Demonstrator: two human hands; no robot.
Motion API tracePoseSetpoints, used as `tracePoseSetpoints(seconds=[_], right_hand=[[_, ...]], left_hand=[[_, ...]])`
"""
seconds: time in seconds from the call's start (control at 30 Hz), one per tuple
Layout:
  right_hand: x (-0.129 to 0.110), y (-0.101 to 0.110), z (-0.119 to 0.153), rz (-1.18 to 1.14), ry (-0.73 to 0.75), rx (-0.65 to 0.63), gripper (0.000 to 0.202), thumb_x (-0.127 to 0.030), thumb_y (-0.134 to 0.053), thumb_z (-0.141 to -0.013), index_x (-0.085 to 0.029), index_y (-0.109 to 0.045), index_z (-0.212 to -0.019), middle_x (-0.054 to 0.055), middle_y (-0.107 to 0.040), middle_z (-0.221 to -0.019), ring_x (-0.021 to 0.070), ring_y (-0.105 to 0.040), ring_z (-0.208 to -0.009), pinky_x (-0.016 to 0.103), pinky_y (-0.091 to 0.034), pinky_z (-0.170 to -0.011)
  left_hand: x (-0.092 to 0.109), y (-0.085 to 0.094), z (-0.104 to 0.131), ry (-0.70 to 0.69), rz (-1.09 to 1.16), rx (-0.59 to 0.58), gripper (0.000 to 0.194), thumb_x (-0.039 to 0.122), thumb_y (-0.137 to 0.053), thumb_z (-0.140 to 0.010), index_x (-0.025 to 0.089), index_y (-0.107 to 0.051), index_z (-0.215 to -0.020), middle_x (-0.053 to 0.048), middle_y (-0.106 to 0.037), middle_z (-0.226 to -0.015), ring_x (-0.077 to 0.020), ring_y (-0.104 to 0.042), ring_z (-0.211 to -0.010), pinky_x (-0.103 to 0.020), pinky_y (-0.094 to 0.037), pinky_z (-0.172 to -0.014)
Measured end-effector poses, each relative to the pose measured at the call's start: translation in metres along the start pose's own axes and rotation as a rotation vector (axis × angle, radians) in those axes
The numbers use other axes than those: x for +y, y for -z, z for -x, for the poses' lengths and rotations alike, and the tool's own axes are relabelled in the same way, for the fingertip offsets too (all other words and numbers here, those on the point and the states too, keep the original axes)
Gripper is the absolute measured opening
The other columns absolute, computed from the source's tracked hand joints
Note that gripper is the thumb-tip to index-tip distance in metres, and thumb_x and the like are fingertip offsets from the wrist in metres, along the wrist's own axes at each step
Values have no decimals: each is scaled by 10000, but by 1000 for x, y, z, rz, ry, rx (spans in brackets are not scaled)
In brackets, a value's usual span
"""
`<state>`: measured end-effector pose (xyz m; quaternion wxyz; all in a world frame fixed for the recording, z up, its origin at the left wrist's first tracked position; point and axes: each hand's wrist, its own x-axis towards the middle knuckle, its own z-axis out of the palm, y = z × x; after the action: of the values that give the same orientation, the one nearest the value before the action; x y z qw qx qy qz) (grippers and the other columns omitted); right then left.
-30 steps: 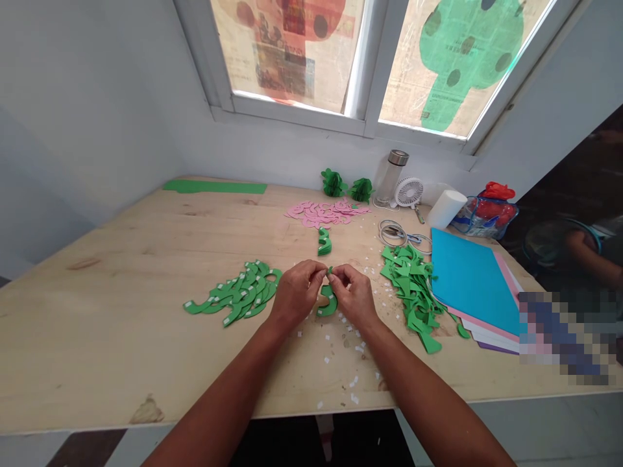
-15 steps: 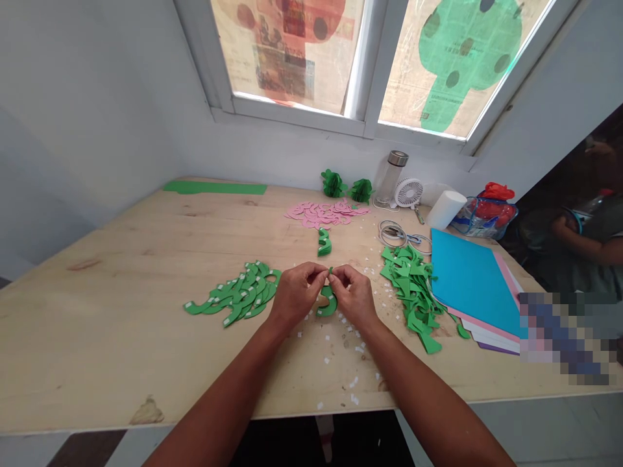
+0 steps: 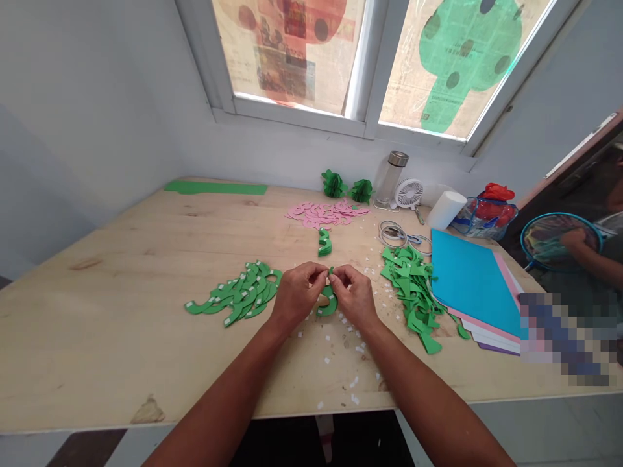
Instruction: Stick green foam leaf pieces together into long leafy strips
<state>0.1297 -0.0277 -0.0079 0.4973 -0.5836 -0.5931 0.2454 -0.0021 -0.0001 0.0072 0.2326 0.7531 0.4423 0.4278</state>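
My left hand [image 3: 299,290] and my right hand [image 3: 354,293] meet at the table's middle, fingertips pinched together on the upper end of a green curved paper cutout [image 3: 329,307]. Its lower curve shows between the hands and bears a small white square; the fingers hide part of the rest. To the left of my left hand lies a pile of similar green cutouts [image 3: 246,295] with white squares on them. Just beyond my fingertips is a small stack of wavy green cutouts [image 3: 324,243]. Green paper scraps [image 3: 413,292] are heaped to the right of my right hand.
Pink cutouts [image 3: 324,213] and folded green paper shapes [image 3: 333,184] are farther back. Scissors [image 3: 415,239], a bottle [image 3: 390,180], a small fan [image 3: 408,192] and blue sheets [image 3: 470,279] occupy the right. White bits litter the wooden table [image 3: 121,324]. Another person's hand [image 3: 577,240] is far right.
My hands keep almost the same pinch on the green paper cutout. At far right, the other person's hand and a round blue-rimmed item have come further into view.
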Motion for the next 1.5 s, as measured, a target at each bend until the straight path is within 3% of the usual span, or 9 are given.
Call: tracePoseSetpoints(seconds=[0.43,0.63,0.77,0.9,1.17,1.33,1.5], right_hand=[[1,0,-7,-296,-131,6,220,-392,-589,-715,-173,-584,-701,-12,-570,-582,117,-489,-534,232,-398,-503],[-3,2,-8,-392,-168,34,204,-368,-623,-677,-167,-584,-686,-10,-582,-611,111,-496,-546,228,-398,-512],[-5,2,-8,-411,-189,29,196,-358,-626,-671,-167,-584,-685,-12,-577,-608,111,-491,-541,230,-389,-512],[-5,2,-8,-435,-202,24,195,-351,-634,-662,-165,-578,-678,-18,-564,-606,106,-478,-543,229,-373,-519],[-5,1,-8,-477,-232,12,222,-374,-649,-657,-164,-578,-674,-27,-548,-588,94,-442,-519,222,-336,-499],[-4,2,-7,-455,-227,21,214,-370,-655,-661,-166,-592,-672,-28,-546,-579,94,-435,-514,223,-332,-494],[-1,1,-7,-476,-231,9,217,-373,-670,-657,-169,-603,-692,-22,-569,-606,101,-461,-534,226,-346,-508]], left_hand=[[-4,0,-3,220,181,86,169,288,-553,-732,157,-657,-755,-22,-703,-700,-155,-632,-629,-241,-487,-587],[-8,-3,-3,201,202,-49,155,233,-524,-732,171,-657,-780,-27,-701,-726,-166,-649,-661,-245,-484,-587],[-8,-2,-4,225,206,-78,203,269,-497,-763,169,-646,-859,2,-643,-599,-154,-618,-578,-237,-452,-538],[-8,0,-4,223,174,-97,233,350,-494,-780,173,-645,-767,23,-568,-492,-141,-553,-490,-232,-417,-495],[-4,-1,-4,223,235,-110,208,239,-466,-755,170,-649,-827,-40,-690,-770,-172,-642,-739,-250,-475,-648],[-4,-2,-2,257,229,-127,263,369,-470,-792,172,-638,-841,27,-559,-506,-135,-540,-474,-230,-407,-488],[-5,-3,-2,241,136,-71,205,232,-488,-759,194,-644,-886,-10,-669,-704,-138,-585,-575,-234,-436,-556]])
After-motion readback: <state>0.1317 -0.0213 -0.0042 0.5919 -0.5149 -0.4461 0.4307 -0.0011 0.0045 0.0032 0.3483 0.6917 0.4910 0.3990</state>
